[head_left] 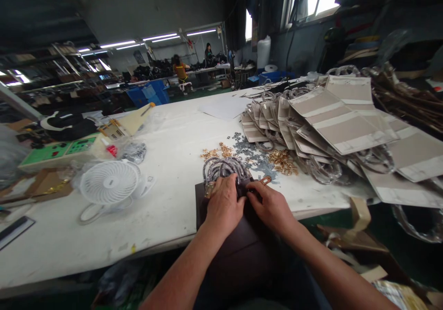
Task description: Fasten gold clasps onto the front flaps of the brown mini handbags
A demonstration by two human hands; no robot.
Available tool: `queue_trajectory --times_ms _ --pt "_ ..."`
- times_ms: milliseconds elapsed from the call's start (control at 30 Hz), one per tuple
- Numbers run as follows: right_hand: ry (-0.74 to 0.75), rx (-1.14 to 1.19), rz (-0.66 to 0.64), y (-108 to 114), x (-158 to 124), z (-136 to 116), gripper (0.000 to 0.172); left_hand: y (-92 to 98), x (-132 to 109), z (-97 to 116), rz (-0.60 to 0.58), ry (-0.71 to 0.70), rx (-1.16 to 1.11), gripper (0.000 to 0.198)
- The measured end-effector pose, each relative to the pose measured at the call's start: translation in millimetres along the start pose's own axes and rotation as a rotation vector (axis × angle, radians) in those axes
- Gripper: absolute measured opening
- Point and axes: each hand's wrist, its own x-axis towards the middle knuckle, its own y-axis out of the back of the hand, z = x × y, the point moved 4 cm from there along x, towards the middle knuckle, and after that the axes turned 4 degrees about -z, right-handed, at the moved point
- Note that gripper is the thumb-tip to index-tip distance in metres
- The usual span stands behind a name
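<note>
A dark brown leather-like bag panel lies over the table's front edge and hangs toward my lap. At its far end are bunched handles in clear plastic wrap. My left hand is closed at the panel's upper edge, beside the handles, thumb pointing toward my right hand. My right hand pinches at the same edge; its fingertips partly hide what they grip. A gold-coloured metal fitting sticks out just above the right fingers. Another gold bit shows by the left fingers.
Gold hardware and grey metal plates lie in loose piles beyond the hands. Beige bag panels with wrapped handles are stacked at the right. A white fan and a green-topped machine stand left. Two people work far back.
</note>
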Motion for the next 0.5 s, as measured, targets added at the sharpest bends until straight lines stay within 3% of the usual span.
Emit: queue_trajectory --times_ms 167,333,500 --pt "-0.01 0.035 -0.15 15 5 -6 0.02 -1.7 -2 1 -0.026 0.033 -0.065 0.056" --pt "0.019 0.044 -0.18 21 1 -9 0.021 -6.2 -9 0 -0.005 0.034 -0.162 0.042" --pt "0.0 -0.132 -0.177 17 -1 -12 0.021 -6.9 -14 2 0.017 -0.014 -0.175 0.029"
